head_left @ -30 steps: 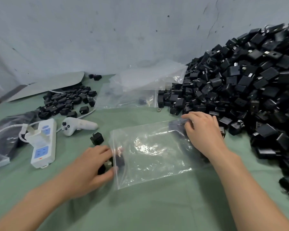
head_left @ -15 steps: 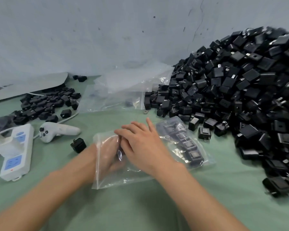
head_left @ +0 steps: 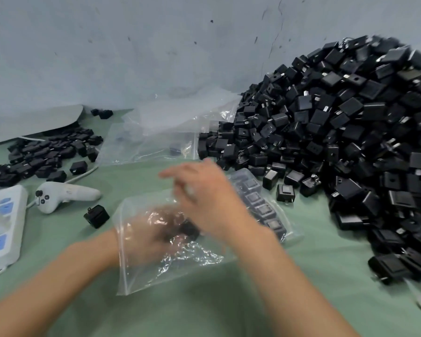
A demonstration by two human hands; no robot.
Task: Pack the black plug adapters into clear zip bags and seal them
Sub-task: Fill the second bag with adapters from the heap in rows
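Barely underway — left hand (head_left: 151, 231), inside the unsealed zip bag (head_left: 180, 261), grips an adapter (head_left: 188, 230); right hand (head_left: 206, 198) blurred, cannot tell — huge pile (head_left: 350, 142) waits at the surface's (head_left: 204, 312) right edge.

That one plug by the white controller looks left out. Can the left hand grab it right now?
Probably not yet: the left hand is inside the clear bag, so plastic wraps it. The lone adapter lies beside the bag, uncovered; once pulled out, the hand could likely reach it.
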